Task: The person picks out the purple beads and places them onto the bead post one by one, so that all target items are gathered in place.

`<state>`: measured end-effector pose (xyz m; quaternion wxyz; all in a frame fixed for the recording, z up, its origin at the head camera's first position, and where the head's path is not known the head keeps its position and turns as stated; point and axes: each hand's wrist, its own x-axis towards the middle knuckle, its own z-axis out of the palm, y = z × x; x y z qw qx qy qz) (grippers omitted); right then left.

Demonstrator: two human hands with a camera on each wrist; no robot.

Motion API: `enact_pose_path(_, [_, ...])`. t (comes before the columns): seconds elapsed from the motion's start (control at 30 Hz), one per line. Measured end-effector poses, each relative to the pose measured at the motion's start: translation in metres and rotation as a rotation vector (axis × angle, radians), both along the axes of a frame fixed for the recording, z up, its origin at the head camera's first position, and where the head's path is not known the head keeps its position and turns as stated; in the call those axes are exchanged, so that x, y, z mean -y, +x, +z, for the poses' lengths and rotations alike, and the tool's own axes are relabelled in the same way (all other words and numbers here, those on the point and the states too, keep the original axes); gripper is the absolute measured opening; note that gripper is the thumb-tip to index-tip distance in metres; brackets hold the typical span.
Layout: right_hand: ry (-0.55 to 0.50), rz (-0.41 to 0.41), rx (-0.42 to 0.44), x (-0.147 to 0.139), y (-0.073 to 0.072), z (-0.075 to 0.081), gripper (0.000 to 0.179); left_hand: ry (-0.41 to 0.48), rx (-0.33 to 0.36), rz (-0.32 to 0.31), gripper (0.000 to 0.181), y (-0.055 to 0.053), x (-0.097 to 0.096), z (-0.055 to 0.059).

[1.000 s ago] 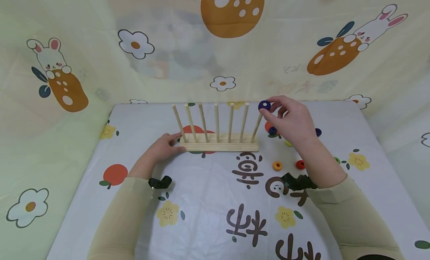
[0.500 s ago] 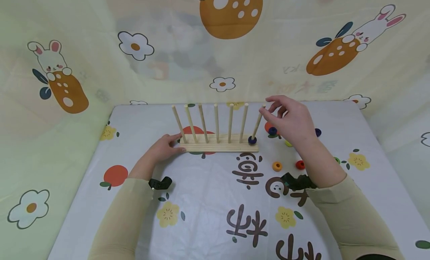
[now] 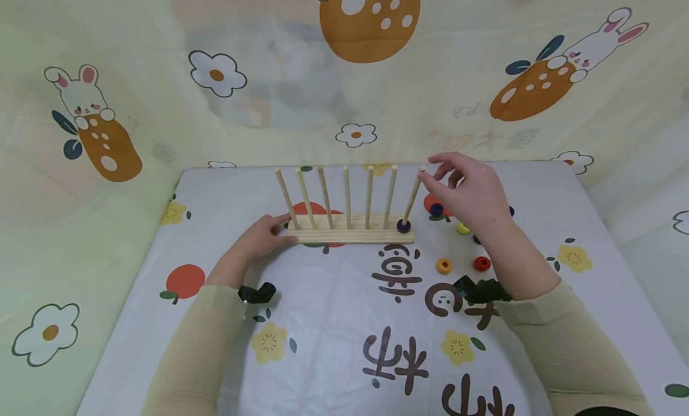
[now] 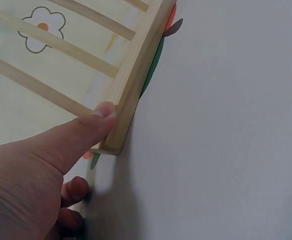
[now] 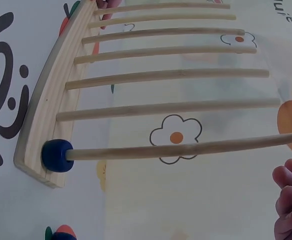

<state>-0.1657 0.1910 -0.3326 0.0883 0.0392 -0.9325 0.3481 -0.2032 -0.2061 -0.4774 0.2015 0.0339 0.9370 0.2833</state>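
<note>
A wooden stand (image 3: 350, 236) with a row of several upright pegs sits on the table. My left hand (image 3: 257, 236) grips the left end of its base, and in the left wrist view the thumb (image 4: 103, 112) lies on the top face. A dark blue bead (image 5: 57, 155) rests on the base, threaded on the rightmost peg (image 5: 181, 150). Around that peg's tip is my right hand (image 3: 475, 186), its fingers loosely curved and holding nothing. In the right wrist view only some of its fingertips (image 5: 286, 200) show at the edge.
Loose beads lie right of the stand: orange (image 3: 444, 266), red (image 3: 482, 263), yellow (image 3: 463, 228) and dark blue (image 3: 436, 210). Others are partly hidden by the right hand and forearm. A printed cloth wall (image 3: 290, 105) rises behind the table.
The dark blue bead left my right fingers and dropped down the rightmost peg onto the base. Since then the right hand has shifted slightly right; the left hand stays put.
</note>
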Motion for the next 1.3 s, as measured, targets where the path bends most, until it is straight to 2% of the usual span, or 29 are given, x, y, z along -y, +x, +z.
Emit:
enact_pose_path(0.3, [0.034,0.006,0.007,-0.015,0.003,-0.005,0.047,0.0,-0.005,0.003,0.076,0.001,-0.001,0.0])
enact_pose_path(0.57, [0.096,0.006,0.05,-0.036,0.004,-0.021,0.048,-0.004,-0.004,0.003,0.076,0.001,0.001,0.0])
enact_pose_path(0.83, [0.152,0.024,0.086,-0.056,0.012,-0.036,0.055,0.01,0.006,0.011,0.078,0.001,0.0,-0.001])
enact_pose_path(1.3, [0.271,0.019,0.195,-0.083,0.026,-0.057,0.048,0.014,0.013,0.018,0.078,0.001,0.0,0.0])
